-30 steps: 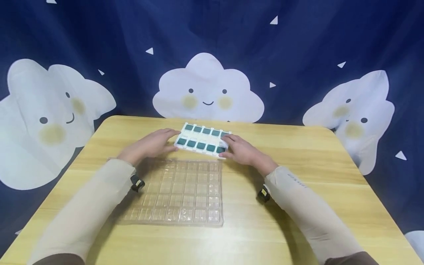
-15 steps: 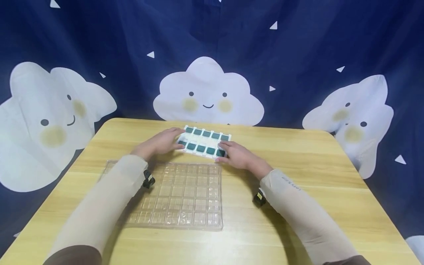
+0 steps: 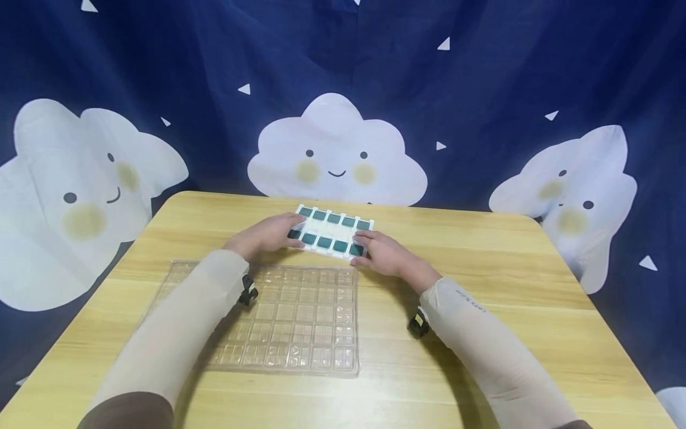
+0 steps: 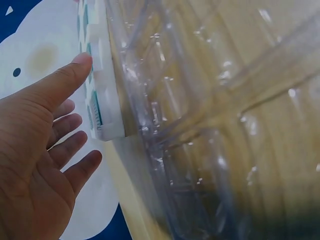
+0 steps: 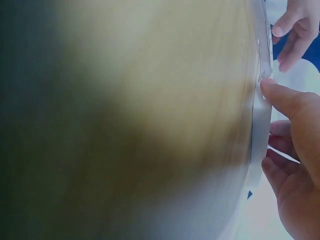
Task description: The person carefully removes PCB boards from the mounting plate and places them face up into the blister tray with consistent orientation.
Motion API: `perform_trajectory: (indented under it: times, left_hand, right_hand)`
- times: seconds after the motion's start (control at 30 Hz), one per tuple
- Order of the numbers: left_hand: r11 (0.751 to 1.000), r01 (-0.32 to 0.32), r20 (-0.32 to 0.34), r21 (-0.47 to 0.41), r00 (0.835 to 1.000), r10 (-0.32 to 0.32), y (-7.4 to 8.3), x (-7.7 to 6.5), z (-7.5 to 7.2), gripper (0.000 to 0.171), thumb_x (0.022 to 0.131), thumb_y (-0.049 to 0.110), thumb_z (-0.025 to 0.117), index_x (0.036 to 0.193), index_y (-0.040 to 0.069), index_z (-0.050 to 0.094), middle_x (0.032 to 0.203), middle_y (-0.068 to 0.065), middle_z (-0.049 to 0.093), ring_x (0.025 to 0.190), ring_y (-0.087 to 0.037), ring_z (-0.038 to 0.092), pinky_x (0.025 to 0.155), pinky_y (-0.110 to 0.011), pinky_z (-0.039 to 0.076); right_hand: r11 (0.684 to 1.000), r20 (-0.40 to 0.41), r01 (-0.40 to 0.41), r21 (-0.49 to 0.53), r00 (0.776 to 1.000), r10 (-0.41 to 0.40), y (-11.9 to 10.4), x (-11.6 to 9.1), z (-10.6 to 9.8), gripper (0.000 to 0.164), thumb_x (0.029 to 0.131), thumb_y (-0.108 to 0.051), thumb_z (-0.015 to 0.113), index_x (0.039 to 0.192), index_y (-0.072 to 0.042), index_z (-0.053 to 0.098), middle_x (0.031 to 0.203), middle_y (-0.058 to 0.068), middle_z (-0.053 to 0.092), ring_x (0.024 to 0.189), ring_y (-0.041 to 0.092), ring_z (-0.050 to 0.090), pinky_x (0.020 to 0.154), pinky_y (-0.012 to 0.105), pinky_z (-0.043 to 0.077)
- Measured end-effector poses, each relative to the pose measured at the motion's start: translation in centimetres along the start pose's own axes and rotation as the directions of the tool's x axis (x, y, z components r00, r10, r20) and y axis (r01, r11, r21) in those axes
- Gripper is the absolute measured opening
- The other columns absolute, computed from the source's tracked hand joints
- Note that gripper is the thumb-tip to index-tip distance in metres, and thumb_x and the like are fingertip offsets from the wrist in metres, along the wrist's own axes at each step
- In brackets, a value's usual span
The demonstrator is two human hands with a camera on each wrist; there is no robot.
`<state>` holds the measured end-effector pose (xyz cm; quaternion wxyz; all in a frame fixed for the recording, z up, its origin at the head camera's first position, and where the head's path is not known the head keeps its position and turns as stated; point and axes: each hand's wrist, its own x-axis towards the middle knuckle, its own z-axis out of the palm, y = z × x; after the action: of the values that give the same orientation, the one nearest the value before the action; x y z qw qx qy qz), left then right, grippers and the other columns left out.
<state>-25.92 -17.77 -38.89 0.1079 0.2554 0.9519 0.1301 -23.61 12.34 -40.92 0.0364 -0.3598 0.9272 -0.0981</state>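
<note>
A white rectangular tray (image 3: 333,230) lies near the table's far edge, with dark green squares (image 3: 324,242) in two rows. My left hand (image 3: 270,234) is at its left end, thumb beside the near-row corner square. In the left wrist view the left thumb (image 4: 82,59) reaches the tray's face, while the other fingers hang loosely apart. At the right end, my right hand (image 3: 383,255) lies with its fingertips over the tray's corner. In the right wrist view its thumb (image 5: 275,90) touches the tray's edge; the other fingers are partly hidden behind it.
A clear plastic tray (image 3: 289,322) divided into many small compartments lies in front of the white tray, partly under my left forearm. The wooden table (image 3: 482,256) extends to both sides. A dark blue curtain (image 3: 455,77) with clouds hangs behind it.
My left hand has slid right, further over the white tray's left end. My right hand has shifted slightly left. The view has tilted a little upward; the tray stays nearly in place.
</note>
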Motion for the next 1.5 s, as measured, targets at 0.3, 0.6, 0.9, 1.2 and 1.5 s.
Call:
perform_trajectory:
  times: [0.3, 0.6, 0.9, 1.2, 1.5]
  left_hand:
    - [1.0, -0.01, 0.011, -0.018, 1.0, 0.01, -0.6, 0.1, 1.2, 0.079, 0.089, 0.039, 0.071, 0.147, -0.003, 0.038, 0.152, -0.022, 0.034, 0.14, -0.038, 0.03, 0.117, -0.048, 0.02]
    - [1.0, 0.007, -0.009, -0.021, 1.0, -0.007, -0.5, 0.4, 1.1, 0.076, 0.088, 0.038, 0.072, 0.145, -0.001, 0.041, 0.148, -0.022, 0.039, 0.137, -0.039, 0.034, 0.115, -0.05, 0.024]
    - [1.0, 0.002, 0.007, -0.008, 1.0, -0.002, 0.0, 1.2, 0.8, 0.075, 0.088, 0.037, 0.073, 0.144, -0.002, 0.043, 0.148, -0.023, 0.039, 0.137, -0.04, 0.034, 0.115, -0.05, 0.023]
    - [0.999, 0.037, 0.024, -0.006, 0.999, -0.037, 1.1, 1.9, 0.9, 0.074, 0.088, 0.038, 0.073, 0.144, 0.0, 0.044, 0.149, -0.022, 0.038, 0.137, -0.039, 0.034, 0.116, -0.049, 0.023]
    - [0.999, 0.052, 0.023, 0.008, 0.998, -0.052, 2.0, 2.5, 1.3, 0.072, 0.087, 0.039, 0.073, 0.143, 0.002, 0.047, 0.147, -0.02, 0.041, 0.135, -0.037, 0.037, 0.115, -0.047, 0.025]
  right_hand:
    - [1.0, 0.006, 0.01, 0.016, 1.0, -0.01, 0.1, -0.2, 0.4, 0.067, 0.094, -0.043, 0.063, 0.141, 0.002, 0.048, 0.147, 0.019, 0.043, 0.137, 0.035, 0.038, 0.116, 0.042, 0.025]
    - [1.0, -0.001, 0.019, 0.01, 1.0, -0.019, 0.2, 0.1, 0.2, 0.067, 0.093, -0.042, 0.064, 0.14, 0.002, 0.048, 0.145, 0.019, 0.045, 0.135, 0.035, 0.04, 0.115, 0.043, 0.027]
    - [0.999, 0.02, -0.022, 0.029, 1.0, 0.022, 0.4, 0.0, -0.3, 0.068, 0.092, -0.039, 0.066, 0.141, 0.003, 0.046, 0.145, 0.02, 0.044, 0.135, 0.036, 0.039, 0.115, 0.043, 0.027]
    - [0.998, 0.032, -0.043, 0.037, 0.999, 0.042, 1.1, -0.5, -0.5, 0.068, 0.091, -0.037, 0.067, 0.141, 0.003, 0.045, 0.145, 0.021, 0.043, 0.134, 0.038, 0.039, 0.115, 0.045, 0.027]
    - [0.996, 0.047, -0.067, 0.059, 0.997, 0.064, 1.7, -1.0, -0.7, 0.067, 0.09, -0.036, 0.07, 0.14, 0.003, 0.046, 0.142, 0.02, 0.045, 0.131, 0.036, 0.043, 0.113, 0.045, 0.031]
